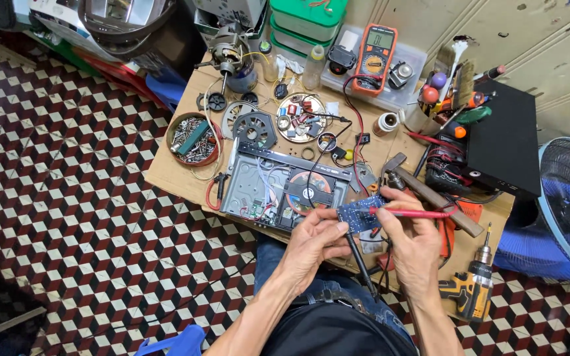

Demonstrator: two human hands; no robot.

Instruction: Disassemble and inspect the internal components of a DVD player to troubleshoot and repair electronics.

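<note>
board: small blue circuit board point(360, 215), held up near the tabletop's point(173, 173) near edge
left hand point(313, 241): fingers curled shut on the board and a black probe point(359, 260)
right hand point(411, 232): fingers pinching a red probe point(411, 213), tip on the board
around: opened disc player point(278, 186) just left, hammer point(423, 190) right, multimeter point(375, 58) far, drill point(473, 287) near right

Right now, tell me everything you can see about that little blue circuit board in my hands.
The blue circuit board is a small, flat rectangle, its blue face speckled with pale solder points, turned up toward the camera. It is held above the workbench edge, in front of the opened disc player. The left hand pinches its near edge and also holds a black probe. The right hand presses a red probe tip against its right side.
</note>
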